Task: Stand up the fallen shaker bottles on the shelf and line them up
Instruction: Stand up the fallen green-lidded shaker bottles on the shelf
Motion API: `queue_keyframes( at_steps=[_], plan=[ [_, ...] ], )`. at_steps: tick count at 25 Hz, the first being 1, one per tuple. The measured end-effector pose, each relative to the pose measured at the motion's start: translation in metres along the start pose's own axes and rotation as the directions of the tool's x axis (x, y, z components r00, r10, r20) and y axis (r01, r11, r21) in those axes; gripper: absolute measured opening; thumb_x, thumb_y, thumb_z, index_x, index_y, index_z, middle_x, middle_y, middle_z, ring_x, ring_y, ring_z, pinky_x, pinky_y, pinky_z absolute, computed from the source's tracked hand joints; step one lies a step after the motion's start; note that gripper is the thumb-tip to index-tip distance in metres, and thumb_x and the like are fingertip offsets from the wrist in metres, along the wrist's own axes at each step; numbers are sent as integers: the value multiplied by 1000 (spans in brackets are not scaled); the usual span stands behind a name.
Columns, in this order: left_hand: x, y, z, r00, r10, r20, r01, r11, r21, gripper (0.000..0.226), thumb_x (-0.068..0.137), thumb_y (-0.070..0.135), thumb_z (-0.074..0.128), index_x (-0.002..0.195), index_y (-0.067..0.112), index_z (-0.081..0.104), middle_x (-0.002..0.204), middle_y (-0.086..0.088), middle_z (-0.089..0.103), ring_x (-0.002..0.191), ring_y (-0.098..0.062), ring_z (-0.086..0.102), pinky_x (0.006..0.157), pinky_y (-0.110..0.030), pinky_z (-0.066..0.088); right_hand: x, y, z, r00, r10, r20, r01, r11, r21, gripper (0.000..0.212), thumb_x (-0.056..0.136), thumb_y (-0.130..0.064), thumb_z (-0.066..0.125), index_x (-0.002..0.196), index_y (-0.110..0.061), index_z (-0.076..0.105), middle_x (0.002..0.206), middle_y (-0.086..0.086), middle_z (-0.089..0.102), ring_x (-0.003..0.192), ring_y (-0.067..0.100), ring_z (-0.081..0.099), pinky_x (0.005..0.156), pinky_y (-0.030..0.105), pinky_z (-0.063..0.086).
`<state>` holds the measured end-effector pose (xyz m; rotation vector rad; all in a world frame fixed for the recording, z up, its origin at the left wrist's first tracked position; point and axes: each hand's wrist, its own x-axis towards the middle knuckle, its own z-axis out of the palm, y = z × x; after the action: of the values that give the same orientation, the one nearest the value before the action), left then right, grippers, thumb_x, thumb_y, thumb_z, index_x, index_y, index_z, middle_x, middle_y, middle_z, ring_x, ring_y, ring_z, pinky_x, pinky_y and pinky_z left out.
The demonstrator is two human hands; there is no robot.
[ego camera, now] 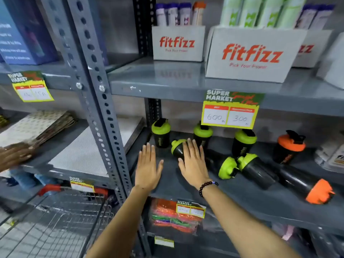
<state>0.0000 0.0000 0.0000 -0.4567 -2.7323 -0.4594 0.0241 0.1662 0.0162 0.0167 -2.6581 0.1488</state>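
Note:
Black shaker bottles stand and lie on the grey middle shelf (232, 198). Three green-lidded ones stand upright at the back (161, 133) (202, 135) (243, 142), and an orange-lidded one (288, 148) stands to their right. Several lie fallen: a small green-lidded bottle (176, 148), two green-lidded bottles lid to lid (223, 165) (255, 168), and an orange-lidded bottle (309, 187) at the front right. My right hand (193, 161) is flat and open, fingers resting over the small fallen bottle. My left hand (148, 166) hovers open over bare shelf to its left, holding nothing.
A yellow price tag (230, 110) hangs from the upper shelf, which carries white fitfizz boxes (251, 54). A perforated grey upright (104, 112) stands left of my hands. A wire shopping cart (55, 220) is at the lower left. Coloured packets (173, 215) lie on the shelf below.

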Motion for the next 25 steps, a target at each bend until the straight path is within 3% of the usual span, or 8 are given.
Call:
queue_keyframes(
  at_steps=[2, 5, 9, 15, 17, 19, 22, 25],
  plan=[
    [4, -7, 12, 995, -82, 59, 84, 996, -31, 87, 86, 63, -7, 145, 0, 9, 156, -21, 9, 146, -30, 1, 120, -35, -7, 15, 3, 10, 993, 36, 109, -43, 997, 70, 66, 89, -36, 47, 144, -2, 32, 152, 20, 34, 143, 35, 30, 116, 52, 25],
    [10, -18, 30, 960, -213, 182, 215, 977, 10, 70, 96, 48, 19, 145, 0, 4, 158, -19, 2, 147, -30, -4, 121, -40, -4, 38, 8, 18, 957, 90, 277, -108, 993, 49, 89, 85, -48, 55, 150, -5, 12, 155, 17, 24, 143, 35, 23, 114, 49, 23],
    [5, -29, 45, 937, -256, 236, 255, 966, 36, 70, 96, 45, 31, 145, 0, 10, 157, -21, 8, 146, -33, 3, 121, -42, 2, 53, 0, 29, 908, 195, 372, -200, 980, -26, 106, 74, -52, 68, 149, -5, 10, 143, 17, 36, 131, 35, 35, 106, 49, 31],
    [0, -38, 57, 908, -285, 307, 280, 958, 60, 78, 92, 55, 32, 145, 1, 13, 157, -18, 13, 146, -31, 9, 121, -40, 6, 63, -4, 42, 873, 300, 384, -267, 954, -139, 102, 74, -43, 71, 148, -5, 12, 139, 18, 38, 126, 35, 38, 104, 48, 33],
    [-1, -40, 58, 916, -279, 290, 279, 959, 41, 83, 87, 58, 26, 145, 0, 15, 156, -19, 17, 146, -31, 11, 122, -40, 7, 63, -6, 39, 870, 325, 372, -334, 942, -41, 108, 68, -50, 72, 148, -9, 13, 140, 17, 38, 127, 35, 38, 105, 47, 32],
    [0, -40, 58, 919, -275, 282, 277, 960, 34, 86, 81, 58, 23, 144, -1, 17, 155, -20, 20, 145, -32, 14, 121, -41, 8, 62, -9, 36, 888, 306, 343, -394, 892, 223, 109, 64, -45, 75, 149, -14, 14, 141, 14, 37, 129, 33, 40, 106, 44, 34],
    [1, -40, 59, 921, -275, 276, 273, 961, 46, 86, 80, 57, 23, 144, -1, 18, 154, -20, 22, 145, -32, 16, 121, -41, 10, 61, -19, 36, 898, 244, 366, -432, 644, 632, 102, 64, -18, 80, 147, -15, 21, 143, 9, 37, 131, 25, 40, 100, 27, 36],
    [2, -40, 59, 918, -276, 284, 274, 961, 51, 83, 83, 56, 27, 144, 0, 17, 154, -20, 22, 145, -31, 16, 121, -41, 9, 65, -28, 47, 872, 304, 382, -482, 405, 777, 90, 64, -4, 80, 140, -11, 32, 136, 8, 45, 126, 21, 45, 95, 20, 33]
  ],
)
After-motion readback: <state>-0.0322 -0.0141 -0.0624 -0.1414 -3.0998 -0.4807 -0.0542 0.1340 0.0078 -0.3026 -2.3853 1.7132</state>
